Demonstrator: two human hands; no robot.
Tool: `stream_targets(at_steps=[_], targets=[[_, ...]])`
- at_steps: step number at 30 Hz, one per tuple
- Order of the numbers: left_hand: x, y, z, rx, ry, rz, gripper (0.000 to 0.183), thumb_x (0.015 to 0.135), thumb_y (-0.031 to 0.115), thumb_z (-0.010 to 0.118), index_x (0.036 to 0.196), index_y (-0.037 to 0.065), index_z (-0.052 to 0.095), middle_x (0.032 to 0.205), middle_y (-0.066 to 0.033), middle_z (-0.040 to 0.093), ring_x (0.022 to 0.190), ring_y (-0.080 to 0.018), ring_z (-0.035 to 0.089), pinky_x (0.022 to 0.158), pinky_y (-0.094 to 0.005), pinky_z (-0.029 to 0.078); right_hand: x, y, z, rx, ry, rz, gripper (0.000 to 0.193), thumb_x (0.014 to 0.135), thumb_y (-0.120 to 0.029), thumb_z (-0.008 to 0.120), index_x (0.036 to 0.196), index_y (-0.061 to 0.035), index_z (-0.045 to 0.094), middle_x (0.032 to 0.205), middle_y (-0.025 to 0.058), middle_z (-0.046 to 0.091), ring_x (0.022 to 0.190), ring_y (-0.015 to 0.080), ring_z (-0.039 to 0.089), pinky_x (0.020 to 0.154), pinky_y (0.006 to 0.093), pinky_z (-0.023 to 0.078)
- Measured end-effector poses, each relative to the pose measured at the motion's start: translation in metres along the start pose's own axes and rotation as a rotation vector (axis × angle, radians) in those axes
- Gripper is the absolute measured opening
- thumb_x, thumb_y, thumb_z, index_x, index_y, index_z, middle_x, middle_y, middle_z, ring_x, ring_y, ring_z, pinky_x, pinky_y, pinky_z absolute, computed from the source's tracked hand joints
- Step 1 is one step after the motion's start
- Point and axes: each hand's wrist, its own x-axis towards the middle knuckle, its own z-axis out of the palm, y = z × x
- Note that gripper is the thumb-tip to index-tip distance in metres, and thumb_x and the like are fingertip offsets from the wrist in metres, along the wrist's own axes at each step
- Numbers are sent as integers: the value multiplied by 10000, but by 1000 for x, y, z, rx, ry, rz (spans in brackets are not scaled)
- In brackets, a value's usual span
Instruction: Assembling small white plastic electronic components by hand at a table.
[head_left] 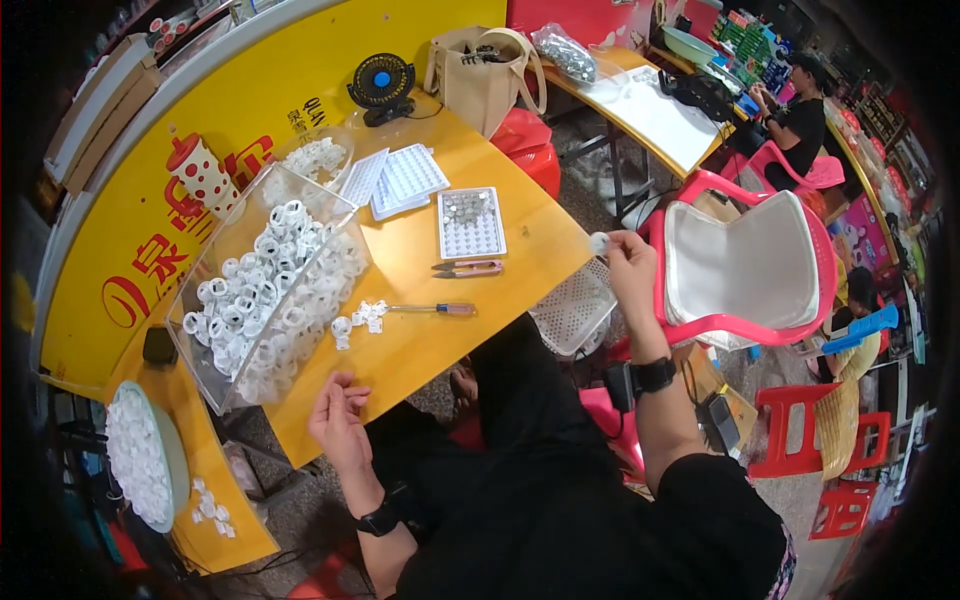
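My right hand (632,272) is raised off the table's right corner, near a white perforated basket (575,305). Its thumb and fingers pinch a small round white plastic piece (599,243). Close to the table's front edge is my left hand (342,425), fingers loosely bent and apart, with nothing visible in them. A few small white plastic parts (370,315) lie on the yellow table (420,350) beyond it. Beside them rests a screwdriver (435,309), and farther back a pair of thread snips (468,268). A white tray (472,240) holds small round silvery pieces.
A clear bin (225,385) full of white ring-shaped parts stands at the left. Behind are stacked white trays (410,180), a small black fan (382,85) and a beige bag (480,75). A pink chair (740,260) stands right; another person (800,125) sits farther off.
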Motion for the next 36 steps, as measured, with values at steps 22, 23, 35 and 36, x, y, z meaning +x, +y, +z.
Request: stream_targets(at_steps=[22, 23, 35, 36], targets=[[-32, 33, 29, 171, -127, 165, 157, 907, 23, 524, 989, -44, 639, 931, -87, 633, 747, -148, 621, 682, -231, 485, -37, 16, -122, 633, 225, 382, 164, 820, -22, 618, 983, -1, 608, 814, 83, 647, 614, 110, 593, 469, 182, 413], [-51, 57, 47, 169, -218, 253, 163, 889, 13, 524, 992, -44, 636, 935, -109, 639, 755, -166, 621, 679, -247, 484, -41, 5, -120, 642, 210, 381, 158, 828, -38, 622, 984, -12, 615, 808, 71, 649, 619, 101, 595, 481, 176, 418], [-217, 253, 59, 316, -999, 982, 268, 847, 109, 547, 1093, 45, 631, 1132, -159, 606, 997, -276, 598, 856, -378, 481, -79, -110, -51, 631, -189, 147, 134, 847, -59, 626, 974, -17, 629, 841, 37, 657, 655, 80, 588, 575, 170, 430], [-220, 260, 46, 279, -955, 1024, 268, 850, 105, 542, 1096, 45, 629, 1131, -156, 607, 999, -274, 596, 852, -376, 480, -83, -119, -40, 628, -245, 121, 134, 846, -60, 628, 973, -16, 627, 836, 32, 654, 660, 81, 588, 585, 169, 426]])
